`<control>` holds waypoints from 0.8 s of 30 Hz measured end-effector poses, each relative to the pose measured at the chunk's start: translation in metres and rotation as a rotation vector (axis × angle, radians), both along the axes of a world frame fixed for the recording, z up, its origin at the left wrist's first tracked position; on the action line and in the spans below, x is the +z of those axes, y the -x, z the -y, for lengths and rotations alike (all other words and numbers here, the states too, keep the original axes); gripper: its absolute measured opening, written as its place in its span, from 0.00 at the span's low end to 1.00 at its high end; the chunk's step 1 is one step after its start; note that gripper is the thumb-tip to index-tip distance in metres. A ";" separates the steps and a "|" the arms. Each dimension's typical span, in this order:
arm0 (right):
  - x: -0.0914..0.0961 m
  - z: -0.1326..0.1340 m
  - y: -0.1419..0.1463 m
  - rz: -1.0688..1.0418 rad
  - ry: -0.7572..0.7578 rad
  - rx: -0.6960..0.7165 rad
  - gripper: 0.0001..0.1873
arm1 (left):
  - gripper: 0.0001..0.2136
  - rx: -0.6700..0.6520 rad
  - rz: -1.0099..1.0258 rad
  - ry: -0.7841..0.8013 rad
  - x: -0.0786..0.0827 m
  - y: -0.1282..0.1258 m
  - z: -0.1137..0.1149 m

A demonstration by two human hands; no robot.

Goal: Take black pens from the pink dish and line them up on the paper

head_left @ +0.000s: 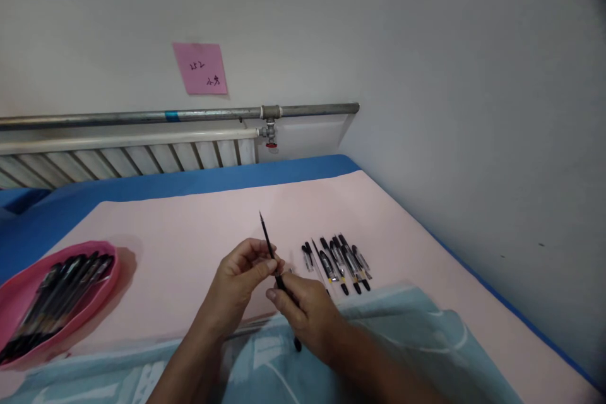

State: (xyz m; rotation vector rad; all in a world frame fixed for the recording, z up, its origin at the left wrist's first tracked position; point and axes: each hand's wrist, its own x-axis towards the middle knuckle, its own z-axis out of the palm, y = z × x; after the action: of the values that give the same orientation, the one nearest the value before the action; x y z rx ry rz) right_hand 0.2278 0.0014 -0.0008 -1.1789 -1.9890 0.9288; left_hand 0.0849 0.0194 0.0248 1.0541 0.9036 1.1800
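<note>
1. Pen (266,231) was held btwn both hands over near side of pink mat (189,233), tip up, leaning slightly L.
2. L hand (243,269): thumb & fingers were pinched on pen.
3. R hand (307,310): fingers were clamped round pen, lower down.
4. Loose pen pcs (351,261) lay on mat, just R of hands.
5. Blue cloth (402,310) was under arms.
6. Pink tray (115,287) w/ black pens (64,293) sat far L.
7. Pink note (201,69) was on wall above pipe (213,115).
</note>
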 end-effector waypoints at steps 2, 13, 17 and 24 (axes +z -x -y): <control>0.003 -0.001 -0.003 -0.052 -0.022 -0.027 0.11 | 0.07 -0.090 -0.071 0.013 0.000 0.002 0.000; 0.021 -0.010 -0.040 -0.142 -0.095 -0.365 0.15 | 0.06 0.006 -0.954 -0.249 -0.038 -0.027 -0.014; 0.019 -0.009 -0.038 -0.071 -0.119 -0.337 0.15 | 0.08 0.001 -1.380 -0.269 -0.043 -0.044 -0.010; 0.019 -0.009 -0.036 -0.023 -0.149 -0.319 0.14 | 0.08 0.022 -1.458 -0.276 -0.047 -0.043 -0.016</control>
State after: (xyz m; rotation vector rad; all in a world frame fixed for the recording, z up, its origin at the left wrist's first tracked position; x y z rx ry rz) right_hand 0.2635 0.0103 0.0186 -1.3430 -1.7513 0.6193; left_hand 0.1277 0.0352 -0.0218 2.1802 1.8490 0.3749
